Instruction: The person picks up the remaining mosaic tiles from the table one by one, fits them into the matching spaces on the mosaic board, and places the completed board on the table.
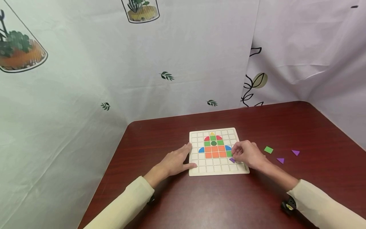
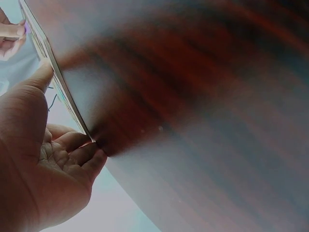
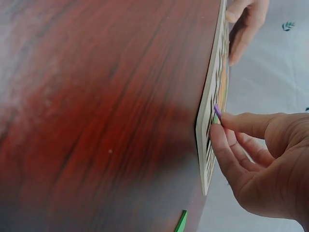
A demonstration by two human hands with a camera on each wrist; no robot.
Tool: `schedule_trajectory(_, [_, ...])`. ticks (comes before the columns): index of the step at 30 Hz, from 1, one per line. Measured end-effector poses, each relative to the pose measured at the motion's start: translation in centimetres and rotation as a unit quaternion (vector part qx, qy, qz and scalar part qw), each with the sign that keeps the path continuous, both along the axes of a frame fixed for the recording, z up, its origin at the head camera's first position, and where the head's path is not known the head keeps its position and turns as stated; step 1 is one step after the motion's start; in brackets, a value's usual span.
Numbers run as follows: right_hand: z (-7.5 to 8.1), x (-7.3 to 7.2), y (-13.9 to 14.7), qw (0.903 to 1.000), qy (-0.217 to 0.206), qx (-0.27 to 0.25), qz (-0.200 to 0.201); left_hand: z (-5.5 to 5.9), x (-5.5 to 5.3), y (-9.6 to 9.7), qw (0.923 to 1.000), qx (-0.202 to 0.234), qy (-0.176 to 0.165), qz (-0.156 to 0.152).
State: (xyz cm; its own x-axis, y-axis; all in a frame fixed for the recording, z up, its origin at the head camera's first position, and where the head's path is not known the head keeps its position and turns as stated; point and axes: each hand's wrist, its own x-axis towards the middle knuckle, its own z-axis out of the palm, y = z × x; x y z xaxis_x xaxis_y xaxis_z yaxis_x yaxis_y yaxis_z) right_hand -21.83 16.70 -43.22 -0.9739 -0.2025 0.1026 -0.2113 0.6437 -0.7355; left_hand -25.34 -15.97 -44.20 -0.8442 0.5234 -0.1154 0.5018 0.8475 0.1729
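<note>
A pale wooden grid board (image 1: 197, 170) lies flat on the table, bearing colored pieces: yellow at the top, red and blue rounded corners, green squares, orange squares (image 1: 215, 149) and a dark green circle (image 1: 213, 143). My left hand (image 1: 173, 161) rests at the board's left edge, thumb and fingers spread and touching it. Between thumb and fingertips, my right hand (image 1: 248, 154) pinches a purple triangle (image 3: 217, 111) over the lower right cells, just below a green square (image 1: 229, 154). Whether the triangle touches the board I cannot tell.
Right of the board lie a loose green square (image 1: 268, 149) and two purple triangles (image 1: 281, 160). The dark red wooden table (image 1: 200, 203) meets a white printed cloth (image 1: 183, 57) behind and at the sides.
</note>
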Motion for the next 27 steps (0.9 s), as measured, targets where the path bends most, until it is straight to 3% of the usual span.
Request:
schedule_trajectory(20, [-0.45, 0.21, -0.75, 0.9988, 0.032, 0.035, 0.009, -0.06, -0.07, 0.0, 1.0, 0.003, -0.001, 0.0])
schedule_trajectory(27, [-0.85, -0.09, -0.79, 0.9966, 0.064, 0.05, 0.012, -0.01, -0.06, 0.0, 1.0, 0.004, -0.001, -0.003])
